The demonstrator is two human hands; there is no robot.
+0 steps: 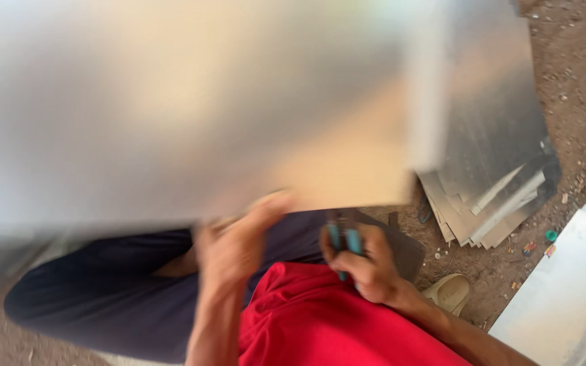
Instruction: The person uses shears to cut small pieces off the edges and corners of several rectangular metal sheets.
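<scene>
Red cloth, a shirt, fills the near bottom edge, and both forearms reach away from it. Just past the shirt on the right, the right hand is closed around the blue handles of a pair of metal snips, which point up toward the metal sheet. Beyond the shirt on the left, the left hand pinches the lower edge of a large shiny metal sheet, thumb up against its rim; the sheet is blurred and spreads over the top and left of the view, held above the lap. Dark blue trousers lie under the sheet, to the left of the shirt. To the right of the shirt a beige sandal rests on the brown dirt ground. Farther right lies a pale flat panel. Farthest, behind the sheet's right edge, a fanned stack of metal sheets sits on the dirt.
</scene>
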